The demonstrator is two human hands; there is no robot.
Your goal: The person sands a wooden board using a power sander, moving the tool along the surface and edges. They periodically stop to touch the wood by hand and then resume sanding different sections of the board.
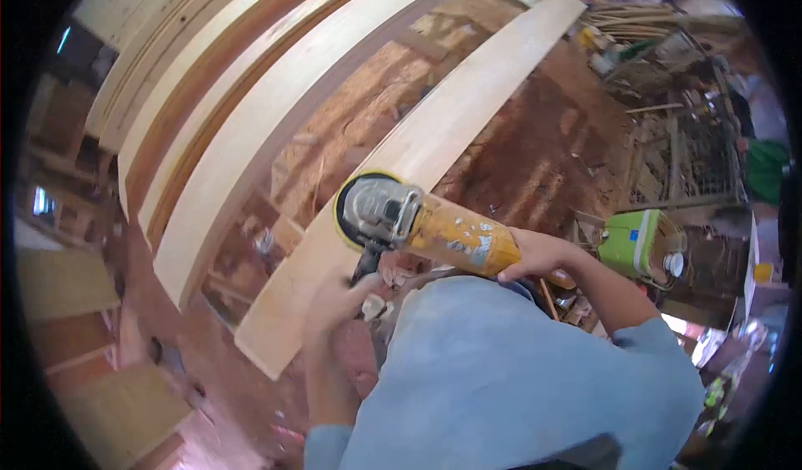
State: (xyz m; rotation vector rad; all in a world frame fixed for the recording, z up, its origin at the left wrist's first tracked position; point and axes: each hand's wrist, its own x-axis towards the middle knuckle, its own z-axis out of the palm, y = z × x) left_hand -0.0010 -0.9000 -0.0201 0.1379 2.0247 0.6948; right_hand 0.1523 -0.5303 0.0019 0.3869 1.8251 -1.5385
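A yellow angle grinder with a round, yellow-rimmed disc lies over a long pale wooden plank. The disc is against the plank's upper face, or very close to it. My right hand is wrapped round the rear of the grinder's scuffed yellow body. On the near side, my left hand is closed on the black side handle by the grinder's head; that hand is somewhat blurred. The underside of the disc is hidden.
Several long boards stand side by side to the left of the plank. At right sits a green and white jug-like container. A metal grid frame and a pile of sticks are further back. Wood scraps litter the reddish ground.
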